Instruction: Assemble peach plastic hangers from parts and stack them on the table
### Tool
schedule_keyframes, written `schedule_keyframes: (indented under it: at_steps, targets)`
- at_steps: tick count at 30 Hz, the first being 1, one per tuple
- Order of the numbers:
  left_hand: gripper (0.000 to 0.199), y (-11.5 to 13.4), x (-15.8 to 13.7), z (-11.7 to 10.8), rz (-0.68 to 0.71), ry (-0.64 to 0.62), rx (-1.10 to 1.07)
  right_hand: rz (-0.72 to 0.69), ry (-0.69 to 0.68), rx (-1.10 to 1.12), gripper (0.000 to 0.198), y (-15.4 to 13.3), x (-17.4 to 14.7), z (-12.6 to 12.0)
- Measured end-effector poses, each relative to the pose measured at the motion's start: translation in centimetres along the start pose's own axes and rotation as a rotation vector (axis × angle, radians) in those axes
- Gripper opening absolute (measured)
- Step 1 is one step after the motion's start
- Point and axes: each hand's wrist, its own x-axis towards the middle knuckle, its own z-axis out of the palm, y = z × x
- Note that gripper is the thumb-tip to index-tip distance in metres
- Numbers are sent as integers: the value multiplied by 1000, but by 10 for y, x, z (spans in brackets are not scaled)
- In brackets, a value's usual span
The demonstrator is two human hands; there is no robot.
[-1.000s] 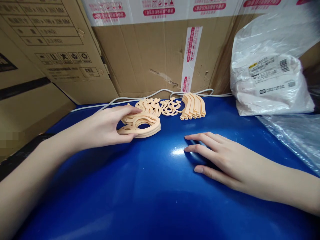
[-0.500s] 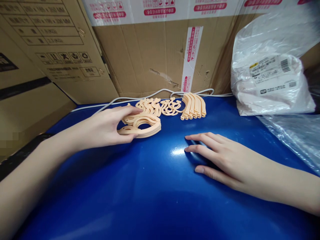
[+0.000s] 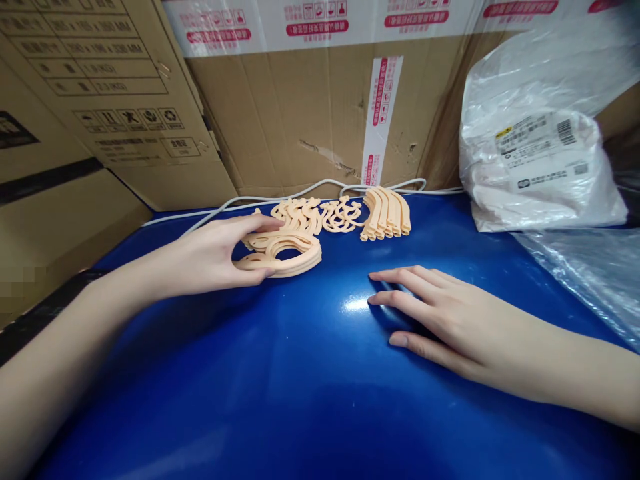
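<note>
My left hand (image 3: 217, 257) is closed around the left end of a stack of curved beige plastic pieces (image 3: 300, 263), with the thumb at the near side and the fingers over the far side. The pieces look like folding-hanger arms and lie on the blue tabletop. Behind them sit a row of wavy beige pieces (image 3: 300, 217) and a cluster of beige hooks (image 3: 341, 217). To the right of the hooks, several long curved beige arms (image 3: 387, 213) lie side by side. My right hand (image 3: 440, 313) holds nothing; its fingers are spread, with the tips near the blue surface.
Cardboard boxes (image 3: 295, 113) stand along the back and left of the blue table (image 3: 300, 373). A white cable (image 3: 240, 198) runs along the back edge. At the right are a white plastic parcel bag (image 3: 540, 167) and a clear plastic sheet (image 3: 590, 267).
</note>
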Motion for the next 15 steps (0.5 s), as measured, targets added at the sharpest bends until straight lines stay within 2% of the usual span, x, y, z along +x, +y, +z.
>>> schedule_keyframes:
  at_steps: [15]
  targets:
    - [64, 0, 0, 1, 22, 19, 4, 2, 25, 30, 34, -1, 0, -2]
